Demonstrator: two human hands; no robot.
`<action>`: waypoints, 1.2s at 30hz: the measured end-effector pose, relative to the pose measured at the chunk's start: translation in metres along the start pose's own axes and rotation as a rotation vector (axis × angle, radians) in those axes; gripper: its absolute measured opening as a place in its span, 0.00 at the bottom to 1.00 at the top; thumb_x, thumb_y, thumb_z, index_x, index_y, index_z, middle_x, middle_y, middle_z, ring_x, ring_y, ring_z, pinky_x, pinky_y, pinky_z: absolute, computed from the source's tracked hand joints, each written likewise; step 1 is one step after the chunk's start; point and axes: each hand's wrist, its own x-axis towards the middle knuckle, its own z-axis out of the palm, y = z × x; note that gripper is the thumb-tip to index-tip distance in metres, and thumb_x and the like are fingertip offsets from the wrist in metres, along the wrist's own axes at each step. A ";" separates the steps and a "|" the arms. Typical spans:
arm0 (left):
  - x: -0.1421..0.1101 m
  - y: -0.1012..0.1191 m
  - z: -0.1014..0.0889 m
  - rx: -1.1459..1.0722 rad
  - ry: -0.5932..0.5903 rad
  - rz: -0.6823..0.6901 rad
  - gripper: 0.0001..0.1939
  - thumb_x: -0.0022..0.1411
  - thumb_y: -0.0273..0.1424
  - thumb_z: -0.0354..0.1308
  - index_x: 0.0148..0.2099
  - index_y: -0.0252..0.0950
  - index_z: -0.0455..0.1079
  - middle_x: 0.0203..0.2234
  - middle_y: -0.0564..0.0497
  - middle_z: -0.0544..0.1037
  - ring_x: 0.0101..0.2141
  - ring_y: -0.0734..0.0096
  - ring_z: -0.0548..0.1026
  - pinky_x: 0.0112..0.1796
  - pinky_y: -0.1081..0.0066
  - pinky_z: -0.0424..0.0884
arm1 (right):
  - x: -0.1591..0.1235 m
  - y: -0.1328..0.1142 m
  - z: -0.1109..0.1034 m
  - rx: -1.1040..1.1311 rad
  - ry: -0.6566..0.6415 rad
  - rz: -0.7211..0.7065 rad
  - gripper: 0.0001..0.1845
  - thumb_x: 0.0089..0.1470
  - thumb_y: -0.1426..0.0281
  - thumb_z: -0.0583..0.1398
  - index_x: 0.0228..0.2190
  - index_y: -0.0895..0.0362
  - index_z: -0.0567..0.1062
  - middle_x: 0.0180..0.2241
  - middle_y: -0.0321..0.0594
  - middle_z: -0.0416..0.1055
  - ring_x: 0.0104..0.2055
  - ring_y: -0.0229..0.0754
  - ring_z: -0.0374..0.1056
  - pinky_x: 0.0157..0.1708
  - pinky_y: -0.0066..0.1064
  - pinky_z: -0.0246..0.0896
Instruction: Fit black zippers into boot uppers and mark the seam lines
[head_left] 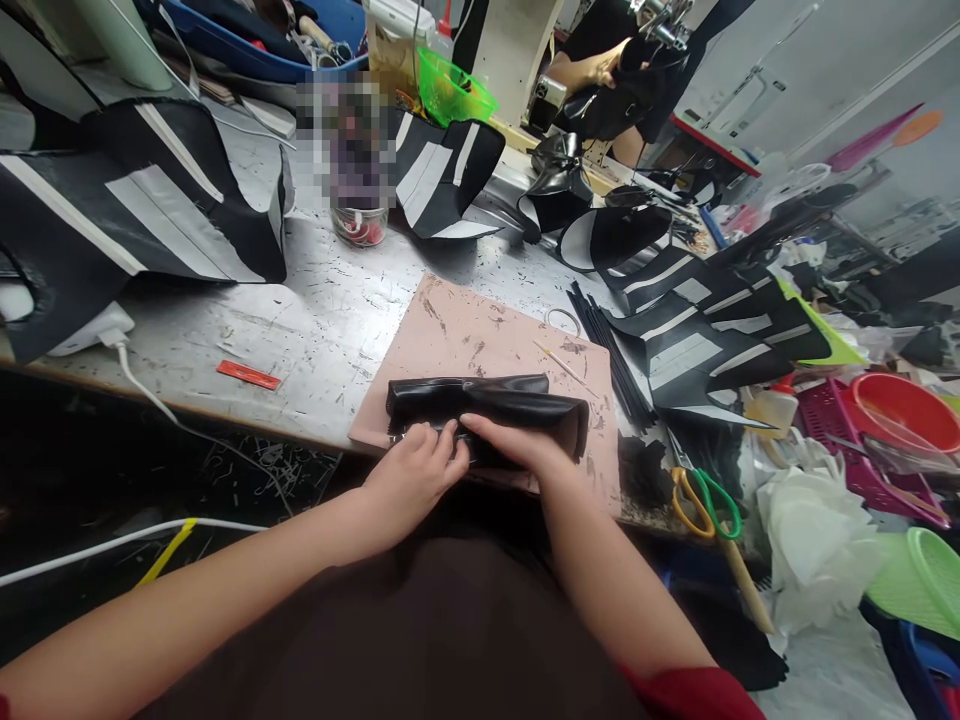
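A folded black leather piece (487, 400), glossy and creased lengthwise, lies on the pinkish work board (480, 320) at the table's front edge. My left hand (424, 465) is closed at its near-left edge, fingertips bent and pinching the leather. From the right, my right hand (514, 440) grips the same piece, its thumb stretched along the top and its other fingers hidden underneath. The two hands almost meet at the middle of the near edge. On the board's right part lie a thin pointed stick (566, 370) and a ring of pale tape (562, 320).
Black boot-shaft pieces with white strips (172, 220) stand at the left, more (690, 350) at the right. Scissors (705, 500) with orange and green handles hang over the front edge. Behind are a jar (360, 225), a green basket (454, 90) and another person's hand (600, 68) at a machine.
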 end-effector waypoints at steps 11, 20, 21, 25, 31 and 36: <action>0.004 0.005 0.008 0.016 0.009 0.011 0.29 0.54 0.32 0.56 0.59 0.36 0.57 0.56 0.38 0.61 0.48 0.48 0.67 0.43 0.59 0.59 | 0.004 0.005 -0.020 0.072 0.130 0.034 0.24 0.40 0.57 0.64 0.39 0.57 0.76 0.41 0.46 0.74 0.46 0.50 0.68 0.47 0.40 0.62; 0.021 0.012 0.002 0.082 0.025 0.004 0.18 0.56 0.26 0.52 0.49 0.26 0.66 0.48 0.31 0.69 0.46 0.51 0.69 0.44 0.60 0.58 | 0.012 0.017 -0.011 0.003 0.165 0.024 0.22 0.41 0.59 0.63 0.37 0.57 0.76 0.40 0.47 0.74 0.47 0.50 0.67 0.47 0.39 0.62; 0.025 0.015 0.001 0.066 0.008 -0.003 0.18 0.56 0.26 0.52 0.49 0.25 0.65 0.46 0.29 0.70 0.46 0.50 0.69 0.44 0.59 0.58 | 0.012 0.017 -0.008 -0.006 0.166 0.019 0.20 0.41 0.59 0.63 0.36 0.57 0.76 0.40 0.47 0.74 0.47 0.50 0.68 0.47 0.39 0.62; 0.039 0.021 -0.003 -0.024 -0.064 -0.018 0.26 0.54 0.26 0.54 0.56 0.27 0.58 0.53 0.28 0.63 0.40 0.51 0.72 0.39 0.58 0.61 | 0.007 0.014 -0.003 -0.021 0.162 -0.034 0.15 0.43 0.61 0.61 0.34 0.55 0.76 0.38 0.43 0.75 0.45 0.48 0.69 0.47 0.37 0.62; 0.047 0.019 -0.004 -0.018 -0.058 0.016 0.23 0.56 0.27 0.53 0.54 0.22 0.61 0.50 0.27 0.66 0.48 0.49 0.68 0.43 0.59 0.62 | 0.004 0.019 -0.036 0.053 0.094 -0.201 0.23 0.40 0.64 0.64 0.42 0.56 0.73 0.45 0.44 0.71 0.49 0.48 0.66 0.49 0.38 0.61; 0.042 0.021 -0.003 -0.112 -0.084 -0.029 0.34 0.52 0.39 0.58 0.56 0.22 0.58 0.55 0.26 0.59 0.54 0.41 0.60 0.48 0.57 0.61 | 0.016 0.027 -0.055 0.124 0.087 -0.244 0.21 0.45 0.67 0.61 0.43 0.59 0.72 0.45 0.45 0.72 0.49 0.47 0.66 0.49 0.39 0.60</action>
